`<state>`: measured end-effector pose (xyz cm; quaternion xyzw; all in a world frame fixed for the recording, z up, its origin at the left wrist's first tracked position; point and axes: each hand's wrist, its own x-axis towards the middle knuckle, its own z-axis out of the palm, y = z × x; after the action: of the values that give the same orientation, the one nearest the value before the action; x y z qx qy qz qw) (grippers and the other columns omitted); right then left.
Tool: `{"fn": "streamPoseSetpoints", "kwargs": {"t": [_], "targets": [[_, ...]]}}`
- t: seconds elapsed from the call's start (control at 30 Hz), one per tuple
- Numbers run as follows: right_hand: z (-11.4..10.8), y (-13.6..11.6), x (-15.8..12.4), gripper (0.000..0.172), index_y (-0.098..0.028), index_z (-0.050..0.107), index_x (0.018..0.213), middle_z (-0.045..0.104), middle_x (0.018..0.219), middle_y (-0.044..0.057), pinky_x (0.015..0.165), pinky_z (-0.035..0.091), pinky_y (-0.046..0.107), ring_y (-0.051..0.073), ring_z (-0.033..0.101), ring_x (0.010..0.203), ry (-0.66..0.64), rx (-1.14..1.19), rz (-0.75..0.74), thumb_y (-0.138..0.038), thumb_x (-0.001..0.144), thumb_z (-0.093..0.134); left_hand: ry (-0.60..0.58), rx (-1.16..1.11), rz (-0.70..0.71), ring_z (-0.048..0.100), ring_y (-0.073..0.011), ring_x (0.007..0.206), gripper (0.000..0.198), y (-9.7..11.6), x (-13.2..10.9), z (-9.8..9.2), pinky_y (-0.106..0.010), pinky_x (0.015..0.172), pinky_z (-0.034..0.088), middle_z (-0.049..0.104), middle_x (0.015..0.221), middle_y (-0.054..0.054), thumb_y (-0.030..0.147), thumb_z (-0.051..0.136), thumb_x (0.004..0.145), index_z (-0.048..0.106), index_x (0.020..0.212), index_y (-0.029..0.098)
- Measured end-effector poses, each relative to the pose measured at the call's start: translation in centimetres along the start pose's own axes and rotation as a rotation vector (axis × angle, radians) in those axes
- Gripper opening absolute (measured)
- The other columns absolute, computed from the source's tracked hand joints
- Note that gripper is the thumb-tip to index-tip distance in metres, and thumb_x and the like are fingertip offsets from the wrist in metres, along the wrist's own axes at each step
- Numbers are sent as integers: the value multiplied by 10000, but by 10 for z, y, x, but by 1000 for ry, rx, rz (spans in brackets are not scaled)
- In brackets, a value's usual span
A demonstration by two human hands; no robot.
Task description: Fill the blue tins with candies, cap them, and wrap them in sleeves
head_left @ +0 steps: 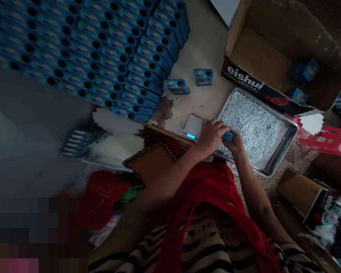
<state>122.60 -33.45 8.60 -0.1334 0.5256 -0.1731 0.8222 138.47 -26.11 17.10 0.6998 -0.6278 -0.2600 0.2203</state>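
Note:
Over the near-left edge of a metal tray (285,133), my right hand (235,143) is closed around a small blue box (228,135). My left hand (212,133) meets the left end of that box, fingers curled together. Whatever its fingertips pinch is hidden. Small pale-blue and white pellets (250,121) fill most of the tray. Just left of my left hand lies a flat digital scale (193,125) with a lit blue display, partly covered by the hand. Two similar blue boxes, a nearer one (176,86) and another (204,77), stand on the table beyond the scale.
Many blue boxes (102,49) with dark round holes stand in tight rows at the left. An open cardboard carton (244,77) behind the tray holds a few blue boxes. A pink plastic stool (328,140) stands at the right. The table's front edge (167,131) runs near the scale.

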Motion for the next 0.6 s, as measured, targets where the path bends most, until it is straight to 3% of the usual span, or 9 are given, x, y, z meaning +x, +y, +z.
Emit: {"fn": "streamPoseSetpoints", "kwargs": {"t": [0.13,0.27,0.37,0.5,0.6], "targets": [[5,-9,-1,162,-234,701,1058,753,783,-8,620,645,255,154,677,692,112,175,95,-259,1034,542,101,-405,-217,716,-301,1163,268,-50,-7,20,-462,1051,532,811,1186,-80,129,739,832,738,1078,236],[3,-21,-10,144,-208,697,1050,758,828,34,617,641,206,140,716,738,54,166,182,-210,1037,553,222,-899,-302,744,-279,1232,376,-98,-25,36,-438,1130,544,812,1236,-89,321,839,755,643,1064,236],[-5,-30,-18,120,-202,696,1015,771,876,41,618,617,172,119,718,740,13,104,174,-147,1005,591,288,-1030,-371,734,-285,1285,492,-127,-39,38,-475,1187,523,809,1265,-112,386,909,675,602,1031,242],[-23,-50,-37,75,-225,758,990,781,894,19,693,618,207,126,724,776,67,-165,-80,-217,920,735,259,-1082,-399,716,-287,1333,541,-154,-47,34,-520,1231,490,801,1298,-130,411,930,654,569,1023,249],[-34,-71,-59,239,-236,833,1074,824,1191,62,1044,608,377,223,747,1174,209,-691,-465,-387,893,790,225,-1071,-371,689,-280,1389,573,-165,-49,28,-515,1253,471,762,1393,-157,374,910,679,588,1132,233]]}}
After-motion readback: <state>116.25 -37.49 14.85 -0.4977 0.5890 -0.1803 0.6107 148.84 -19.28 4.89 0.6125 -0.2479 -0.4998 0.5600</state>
